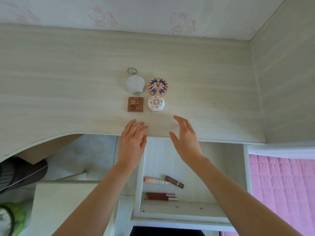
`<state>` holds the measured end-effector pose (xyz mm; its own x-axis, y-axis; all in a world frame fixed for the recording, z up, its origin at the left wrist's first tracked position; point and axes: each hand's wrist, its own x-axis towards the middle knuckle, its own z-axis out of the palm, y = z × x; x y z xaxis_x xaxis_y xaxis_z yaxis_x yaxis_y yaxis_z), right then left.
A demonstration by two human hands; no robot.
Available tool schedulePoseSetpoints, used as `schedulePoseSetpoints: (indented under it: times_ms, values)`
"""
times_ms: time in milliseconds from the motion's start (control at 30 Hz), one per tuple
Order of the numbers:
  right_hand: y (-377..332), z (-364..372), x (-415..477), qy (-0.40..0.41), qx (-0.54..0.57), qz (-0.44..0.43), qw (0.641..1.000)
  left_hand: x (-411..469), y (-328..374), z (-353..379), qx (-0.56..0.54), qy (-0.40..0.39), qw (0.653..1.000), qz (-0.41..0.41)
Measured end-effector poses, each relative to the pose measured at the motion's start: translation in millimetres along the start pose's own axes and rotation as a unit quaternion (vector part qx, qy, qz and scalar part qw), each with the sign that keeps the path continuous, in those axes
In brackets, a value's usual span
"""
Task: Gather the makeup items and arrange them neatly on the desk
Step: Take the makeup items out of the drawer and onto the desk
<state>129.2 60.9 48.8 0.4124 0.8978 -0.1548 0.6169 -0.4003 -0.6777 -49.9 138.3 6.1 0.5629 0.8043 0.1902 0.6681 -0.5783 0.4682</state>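
1. Head view: the desk (68,82) carried a tidy two-by-two block of makeup. The open drawer (187,213) below its front edge held four tubes not yet gathered. A likely slip was a forearm catching the drawer's wall on the reach down.
2. The left hand (132,143) and right hand (186,142) hovered over the desk's front edge, fingers spread and relaxed, holding nothing. A careless sweep forward could have knocked the block out of line.
3. The silver compact (135,84) with its ring and the blue-and-pink compact (157,86) made the back row, well beyond the fingertips.
4. The brown palette (135,104) and the white compact (156,103) made the front row, near the fingertips but apart from them. The palette lay ahead of the left hand and the white compact between the two hands, so these were the easiest to nudge.
5. In the drawer, a pink tube (154,180) and a brown lipstick (174,181) lay end to end. Two dark red gloss tubes (161,196) lay side by side nearer the person. All four were well behind both palms, and being round they would probably roll if set down loosely.
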Motion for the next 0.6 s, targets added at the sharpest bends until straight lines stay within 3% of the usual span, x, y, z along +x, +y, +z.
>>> schedulePoseSetpoints:
  times_ms: [267,433,600]
  values:
    - [56.4,5.9,-91.6,-0.052,-0.04,-0.023,0.998,-85.6,41.6,25.2,0.002,-0.063,0.998,0.02]
    - [96.0,32.0,-121.9,-0.136,-0.054,0.036,0.989,-112.3,49.4,51.7,0.02,-0.173,0.985,0.0]
    - [123.5,59.0,-129.9,-0.207,-0.07,0.094,0.971,-127.3,49.0,76.9,0.08,-0.302,0.95,-0.01]
